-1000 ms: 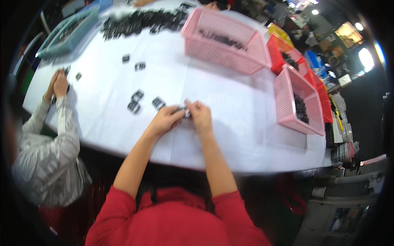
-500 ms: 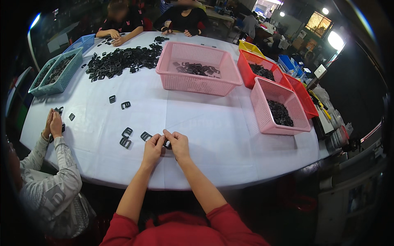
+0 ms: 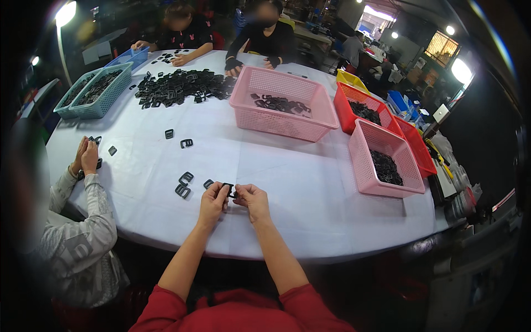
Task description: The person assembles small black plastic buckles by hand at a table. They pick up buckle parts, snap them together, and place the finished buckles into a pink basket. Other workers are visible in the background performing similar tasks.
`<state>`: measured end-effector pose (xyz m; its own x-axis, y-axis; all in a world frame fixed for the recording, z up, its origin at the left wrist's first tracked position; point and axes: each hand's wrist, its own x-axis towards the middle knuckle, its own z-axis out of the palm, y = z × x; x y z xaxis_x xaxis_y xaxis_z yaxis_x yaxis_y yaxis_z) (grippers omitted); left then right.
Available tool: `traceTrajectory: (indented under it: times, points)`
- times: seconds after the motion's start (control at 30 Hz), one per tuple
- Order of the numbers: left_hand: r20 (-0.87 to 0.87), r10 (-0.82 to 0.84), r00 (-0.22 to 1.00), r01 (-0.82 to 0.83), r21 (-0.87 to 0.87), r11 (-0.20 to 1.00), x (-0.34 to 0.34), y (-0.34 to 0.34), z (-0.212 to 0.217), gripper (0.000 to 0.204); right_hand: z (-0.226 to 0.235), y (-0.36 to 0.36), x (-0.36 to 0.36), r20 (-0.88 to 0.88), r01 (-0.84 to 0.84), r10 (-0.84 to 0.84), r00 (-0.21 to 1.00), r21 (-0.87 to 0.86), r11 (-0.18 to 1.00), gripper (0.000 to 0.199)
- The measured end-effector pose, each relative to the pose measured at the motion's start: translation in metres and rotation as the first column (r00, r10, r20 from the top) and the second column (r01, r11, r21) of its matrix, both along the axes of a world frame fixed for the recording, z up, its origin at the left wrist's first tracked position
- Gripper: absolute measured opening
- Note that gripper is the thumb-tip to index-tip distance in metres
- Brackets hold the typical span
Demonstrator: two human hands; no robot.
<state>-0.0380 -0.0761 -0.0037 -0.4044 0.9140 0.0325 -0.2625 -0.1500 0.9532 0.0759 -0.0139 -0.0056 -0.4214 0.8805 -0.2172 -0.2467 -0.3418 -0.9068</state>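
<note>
My left hand (image 3: pixel 213 202) and my right hand (image 3: pixel 253 200) meet over the white table (image 3: pixel 310 182), both pinching one small black plastic buckle piece (image 3: pixel 228 190) between their fingertips. Just left of my left hand lie a few more loose black buckle pieces (image 3: pixel 183 185) on the cloth. My forearms come up from the lower edge in red sleeves.
A large pink basket (image 3: pixel 282 108) and a smaller pink basket (image 3: pixel 384 160) hold black parts; red baskets (image 3: pixel 362 105) stand behind. A heap of black parts (image 3: pixel 180 86) and teal baskets (image 3: pixel 97 91) lie far left. A person (image 3: pixel 83 166) works at my left; two more sit across.
The view has tilted up and steadied, so the far side of the table and the people there show. My hands stay together on the black piece.
</note>
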Motion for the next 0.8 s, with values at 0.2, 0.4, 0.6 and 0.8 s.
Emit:
traceTrajectory:
  times: [0.2,0.4,0.6,0.8]
  points:
    - [-0.068,-0.030,0.997,0.025,-0.077,0.997,0.001,-0.001,0.004,0.020,0.004,-0.001,0.002,-0.089,-0.047,0.046,0.995,-0.001,0.999,0.016]
    - [-0.288,0.029,0.957,-0.045,-0.046,0.998,0.008,0.002,-0.001,0.023,0.003,0.002,-0.005,-0.002,0.060,-0.060,0.998,0.000,0.998,0.021]
    - [-0.157,-0.027,0.987,0.010,-0.107,0.994,0.012,-0.002,0.007,0.021,0.004,0.003,-0.009,0.072,0.137,-0.138,0.988,0.024,0.990,0.032]
    - [0.200,-0.104,0.974,0.132,-0.131,0.983,-0.002,0.002,0.004,0.021,0.022,-0.002,-0.005,0.068,0.080,-0.075,0.995,-0.079,0.994,0.051]
